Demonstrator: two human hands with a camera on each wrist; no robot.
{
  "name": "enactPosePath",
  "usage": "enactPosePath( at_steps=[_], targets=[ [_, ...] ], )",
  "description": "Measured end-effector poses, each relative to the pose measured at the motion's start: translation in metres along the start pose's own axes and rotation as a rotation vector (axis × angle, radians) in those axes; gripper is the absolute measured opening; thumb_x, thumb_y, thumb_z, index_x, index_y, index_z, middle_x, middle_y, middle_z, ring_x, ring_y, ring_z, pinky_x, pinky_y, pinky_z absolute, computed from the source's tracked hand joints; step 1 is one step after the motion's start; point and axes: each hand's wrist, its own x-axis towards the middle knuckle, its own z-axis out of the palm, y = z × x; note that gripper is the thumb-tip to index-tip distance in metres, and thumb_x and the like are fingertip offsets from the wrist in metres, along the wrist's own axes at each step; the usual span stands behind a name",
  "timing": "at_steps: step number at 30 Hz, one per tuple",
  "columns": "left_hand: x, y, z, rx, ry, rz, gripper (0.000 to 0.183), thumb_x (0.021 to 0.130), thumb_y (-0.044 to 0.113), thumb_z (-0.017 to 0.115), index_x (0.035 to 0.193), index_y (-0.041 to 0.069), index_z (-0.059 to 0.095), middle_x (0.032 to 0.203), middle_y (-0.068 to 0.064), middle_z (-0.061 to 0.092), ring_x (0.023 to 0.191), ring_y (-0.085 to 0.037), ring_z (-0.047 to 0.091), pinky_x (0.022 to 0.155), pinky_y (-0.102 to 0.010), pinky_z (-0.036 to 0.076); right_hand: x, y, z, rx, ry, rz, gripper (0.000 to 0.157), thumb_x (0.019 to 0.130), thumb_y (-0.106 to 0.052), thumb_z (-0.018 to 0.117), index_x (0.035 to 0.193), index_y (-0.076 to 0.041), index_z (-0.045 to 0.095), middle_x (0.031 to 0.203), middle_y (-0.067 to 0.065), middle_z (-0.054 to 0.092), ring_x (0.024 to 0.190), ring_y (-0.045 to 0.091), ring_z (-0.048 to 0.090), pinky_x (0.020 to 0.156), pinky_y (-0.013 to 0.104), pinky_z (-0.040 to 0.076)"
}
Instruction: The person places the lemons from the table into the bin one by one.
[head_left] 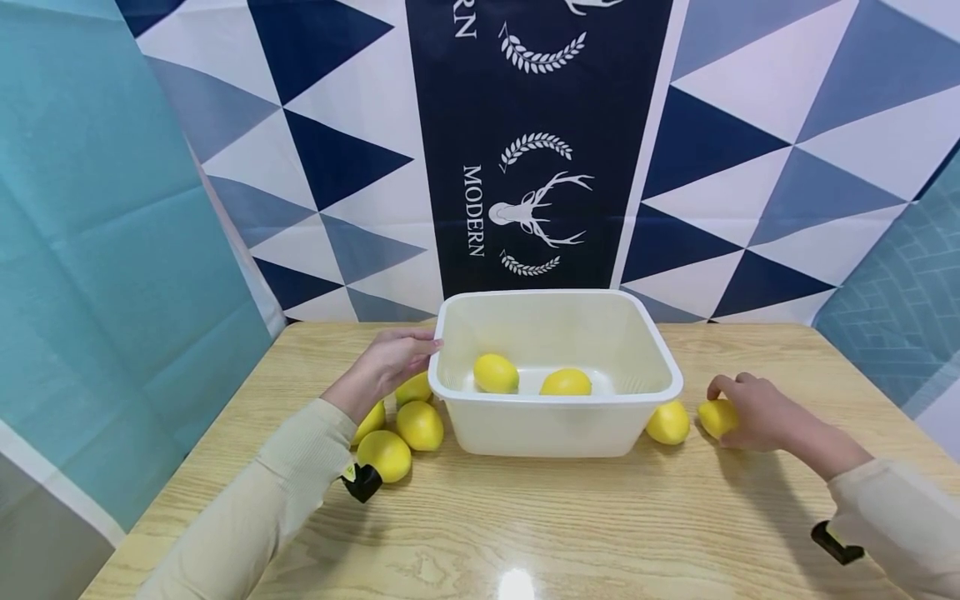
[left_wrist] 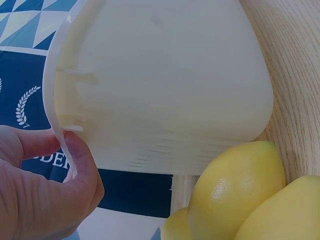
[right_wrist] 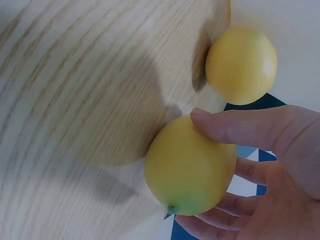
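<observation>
A white plastic bin (head_left: pixel 540 429) stands on the wooden table with two lemons inside, one lemon (head_left: pixel 496 373) at the left and another lemon (head_left: pixel 566 382) near the middle. My left hand (head_left: pixel 393 362) pinches the bin's left rim between thumb and fingers, as the left wrist view shows up close. Right of the bin, my right hand (head_left: pixel 761 412) grips a yellow lemon (right_wrist: pixel 190 165) with a greenish tip, thumb on one side and fingers curled on the other. Between that hand and the bin sits a further lemon (head_left: pixel 667 423), close to the bin's wall.
Several lemons (head_left: pixel 384 456) lie to the left of the bin, partly under the left forearm. The wooden table (head_left: pixel 465 525) ends at a wall hung with a patterned cloth (head_left: pixel 360 167). A teal cloth (head_left: pixel 112 250) hangs along the left side.
</observation>
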Motion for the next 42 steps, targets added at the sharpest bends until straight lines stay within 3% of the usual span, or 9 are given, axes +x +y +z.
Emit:
enactPosePath(
  at_steps=[7, 19, 35, 42],
  targets=[
    [0.001, -0.003, 0.007, -0.005, 0.021, 0.005, 0.041, 0.095, 0.012, 0.058, 0.135, 0.004, 0.051, 0.136, -0.013, 0.053, 0.122, -0.027, 0.054, 0.109, -0.033, 0.046, 0.008, 0.008, 0.000, 0.008, -0.037, 0.000, 0.052, 0.060, -0.010, 0.086, 0.101, 0.000, 0.054, 0.084, 0.016, 0.054, 0.071, 0.025, 0.048, 0.063, 0.038, 0.048],
    [0.000, -0.003, 0.010, -0.005, 0.020, 0.030, 0.042, 0.096, 0.012, 0.057, 0.136, 0.001, 0.050, 0.138, -0.015, 0.052, 0.125, -0.028, 0.053, 0.110, -0.034, 0.045, 0.011, 0.015, 0.008, -0.007, 0.019, -0.078, 0.052, 0.055, -0.009, 0.087, 0.096, -0.005, 0.056, 0.080, 0.010, 0.054, 0.070, 0.021, 0.047, 0.061, 0.031, 0.043],
    [-0.002, -0.004, 0.013, -0.042, 0.005, 0.016, 0.043, 0.095, 0.007, 0.057, 0.136, -0.001, 0.048, 0.140, -0.018, 0.050, 0.130, -0.031, 0.050, 0.111, -0.035, 0.044, 0.005, 0.013, 0.000, 0.067, -0.199, -0.261, 0.046, 0.059, -0.010, 0.084, 0.095, -0.018, 0.056, 0.086, -0.005, 0.051, 0.077, 0.007, 0.042, 0.065, 0.021, 0.040],
    [-0.005, -0.002, 0.012, -0.041, 0.014, 0.032, 0.043, 0.095, 0.008, 0.057, 0.136, -0.001, 0.048, 0.140, -0.017, 0.050, 0.131, -0.031, 0.050, 0.112, -0.035, 0.044, 0.007, 0.015, -0.010, 0.041, -0.149, -0.299, 0.050, 0.055, -0.009, 0.083, 0.095, -0.018, 0.055, 0.084, -0.005, 0.049, 0.075, 0.007, 0.041, 0.063, 0.020, 0.036]
  ],
)
